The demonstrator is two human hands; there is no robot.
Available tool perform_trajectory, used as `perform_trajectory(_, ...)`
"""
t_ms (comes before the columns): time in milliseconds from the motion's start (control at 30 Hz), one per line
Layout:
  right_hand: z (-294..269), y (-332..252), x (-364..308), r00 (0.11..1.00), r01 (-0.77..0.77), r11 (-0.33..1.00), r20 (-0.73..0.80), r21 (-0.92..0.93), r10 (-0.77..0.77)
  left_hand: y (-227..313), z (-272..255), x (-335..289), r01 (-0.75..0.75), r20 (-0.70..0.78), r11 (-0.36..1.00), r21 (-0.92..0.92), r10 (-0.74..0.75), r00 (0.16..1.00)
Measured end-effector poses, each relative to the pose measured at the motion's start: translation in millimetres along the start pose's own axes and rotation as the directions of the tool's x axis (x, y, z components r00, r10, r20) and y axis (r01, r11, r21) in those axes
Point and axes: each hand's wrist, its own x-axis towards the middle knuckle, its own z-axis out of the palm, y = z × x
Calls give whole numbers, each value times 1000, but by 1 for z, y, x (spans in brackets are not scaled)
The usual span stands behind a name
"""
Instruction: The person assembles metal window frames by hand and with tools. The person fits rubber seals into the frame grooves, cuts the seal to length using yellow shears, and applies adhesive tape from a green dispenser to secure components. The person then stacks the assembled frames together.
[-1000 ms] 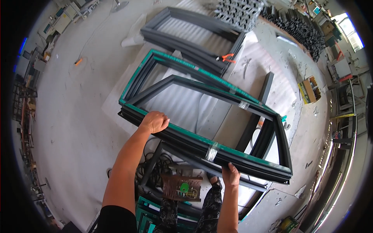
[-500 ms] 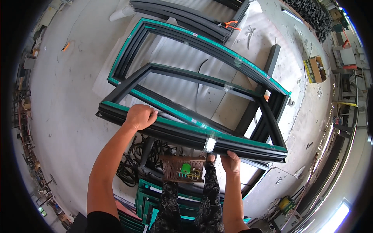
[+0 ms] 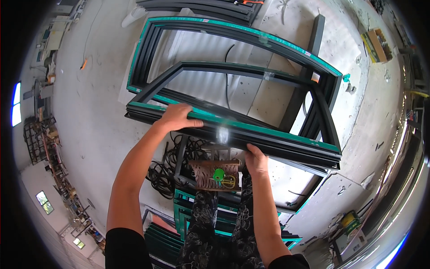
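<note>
A dark window-like frame (image 3: 286, 142) with green strips is tilted in front of me, its long straight rail toward me and its arched rail farther away. My left hand (image 3: 178, 118) grips that near rail from above, left of the middle, with the thumb stretched along it. From below, my right hand (image 3: 256, 161) holds the same rail right of the middle, thumb upward against its face. Clear tape (image 3: 222, 134) wraps the rail between my hands. A similar green-edged frame (image 3: 148, 58) stands directly behind, partly covered by the held one.
By my legs, a small brown stand (image 3: 201, 168) carries a green roll (image 3: 218, 175) and a yellow-handled tool. Black coils (image 3: 163, 179) lie beside it. Stacked green-edged frames (image 3: 165, 242) are near my feet. A dark beam (image 3: 316, 36) and cardboard box (image 3: 380, 45) lie at the right.
My view has shifted. The held frame's near rail sits higher in view and farther right. My left hand has slid right along the rail, nearer the tape, and its thumb is now extended.
</note>
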Motion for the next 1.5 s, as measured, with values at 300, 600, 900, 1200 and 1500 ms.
perform_trajectory(300, 16, -6, -7, 998, -41, 996, -39, 77, 44, 38, -4, 26, 68, 300, 989, 135, -107, 948)
perform_trajectory(600, -5, 14, 2, 991, -99, 993, -80, 60, 104, 26, 2, 57, -3, 489, 998, 67, -30, 872)
perform_trajectory(900, 7, -17, -59, 967, -133, 541, 11, -830, 256, 4, 51, 61, -164, 476, 985, 46, 123, 871)
perform_trajectory(1200, 68, -7, 52, 767, 637, -598, 486, -487, 420, 5, 109, 49, -204, 379, 979, -3, 190, 906)
perform_trajectory(1500, 49, 23, 114, 689, 312, -527, -194, -790, 698, -6, 102, 48, -194, 428, 978, -78, 209, 879)
